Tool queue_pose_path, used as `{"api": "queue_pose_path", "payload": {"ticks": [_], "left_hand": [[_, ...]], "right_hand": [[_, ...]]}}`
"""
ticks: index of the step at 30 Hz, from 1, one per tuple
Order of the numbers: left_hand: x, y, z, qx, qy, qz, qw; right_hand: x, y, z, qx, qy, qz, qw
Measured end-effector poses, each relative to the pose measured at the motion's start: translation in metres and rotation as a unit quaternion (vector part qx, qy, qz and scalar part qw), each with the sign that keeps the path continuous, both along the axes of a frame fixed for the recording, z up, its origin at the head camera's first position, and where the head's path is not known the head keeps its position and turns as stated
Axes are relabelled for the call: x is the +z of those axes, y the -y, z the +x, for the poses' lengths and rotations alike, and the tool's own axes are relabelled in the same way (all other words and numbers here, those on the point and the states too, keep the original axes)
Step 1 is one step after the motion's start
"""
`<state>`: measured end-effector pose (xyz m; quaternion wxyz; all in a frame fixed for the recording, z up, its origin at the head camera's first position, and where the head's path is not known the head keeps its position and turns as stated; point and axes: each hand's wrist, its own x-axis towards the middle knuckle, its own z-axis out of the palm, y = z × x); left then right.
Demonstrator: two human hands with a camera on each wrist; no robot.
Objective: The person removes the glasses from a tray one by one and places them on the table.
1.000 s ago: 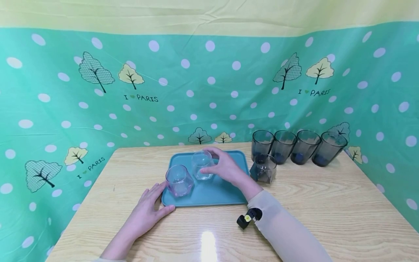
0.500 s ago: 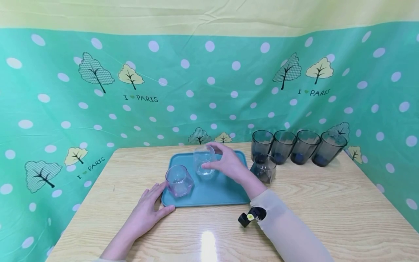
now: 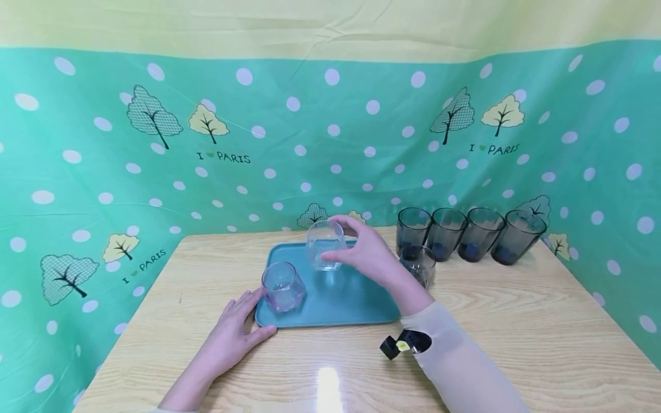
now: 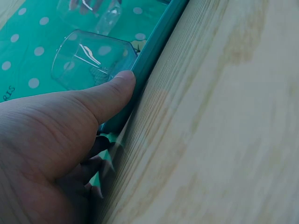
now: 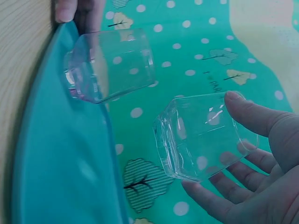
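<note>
My right hand [image 3: 364, 249] grips a clear, faceted short glass [image 3: 318, 244] between thumb and fingers. In the right wrist view this drinking glass [image 5: 196, 135] is raised off the blue tray [image 3: 335, 304]. A second short glass with a pinkish base [image 3: 283, 288] stands upright on the tray's left side. My left hand [image 3: 232, 338] holds the tray's front-left corner, thumb at the front edge and fingers along the left side. In the left wrist view the thumb [image 4: 114, 93] presses on the tray's rim, and the fingers beneath are partly hidden.
A smoky grey short glass [image 3: 424, 265] stands right of the tray, partly behind my right wrist. Several tall dark glasses [image 3: 448, 235] line the table's back right. A green dotted cloth [image 3: 330, 143] hangs behind the wooden table [image 3: 506, 321].
My right hand has lifted the clear glass up off the tray, moving slightly back and right. The left hand and the pinkish glass have stayed in place.
</note>
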<state>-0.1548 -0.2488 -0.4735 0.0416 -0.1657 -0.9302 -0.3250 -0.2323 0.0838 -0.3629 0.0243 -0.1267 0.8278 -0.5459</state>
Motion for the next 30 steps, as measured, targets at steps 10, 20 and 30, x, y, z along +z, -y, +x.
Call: {"api": "queue_pose_path", "payload": {"ticks": [10, 20, 30], "left_hand": [[-0.003, 0.001, -0.001, -0.001, -0.003, 0.002, 1.0], [-0.004, 0.003, -0.001, -0.001, -0.01, 0.0, 0.9999], [-0.004, 0.003, -0.001, -0.002, -0.007, 0.002, 1.0]], "right_hand": [[0.019, -0.017, 0.017, 0.008, 0.007, -0.009, 1.0], [0.034, -0.043, 0.033, -0.009, -0.015, 0.003, 1.0], [0.039, -0.089, 0.046, -0.049, -0.016, 0.023, 0.998]]}}
